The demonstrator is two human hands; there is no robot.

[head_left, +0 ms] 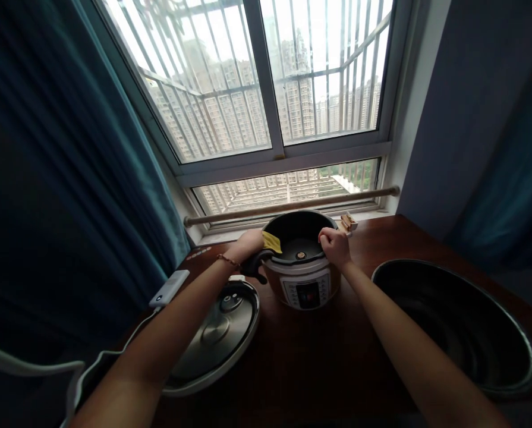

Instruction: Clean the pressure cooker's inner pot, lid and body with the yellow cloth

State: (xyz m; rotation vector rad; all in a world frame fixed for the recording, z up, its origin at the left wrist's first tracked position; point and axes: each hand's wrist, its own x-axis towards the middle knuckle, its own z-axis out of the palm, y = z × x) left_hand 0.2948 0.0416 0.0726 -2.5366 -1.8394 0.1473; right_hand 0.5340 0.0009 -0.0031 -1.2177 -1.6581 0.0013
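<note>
An electric pressure cooker [301, 273] stands uncovered near the window, its control panel facing me. Inside it I see a dark bottom with a small round centre piece. My left hand [250, 242] is closed on a yellow cloth [271, 242] at the cooker's left rim, above a dark side handle [255, 265]. My right hand [334, 245] is closed around the cooker's right rim, with the thumb side up. Left of the cooker lies its lid [221, 333], metal inner face up, partly hidden by my left forearm. A dark inner pot [453, 321] sits at the right.
All this stands on a brown wooden table [287, 362]. A white power bank [170, 288] with a white cable [100, 359] lies at the left by the blue curtain [91, 148]. A small tan and white object [348, 223] is behind my right hand. A rail [292, 206] crosses the window.
</note>
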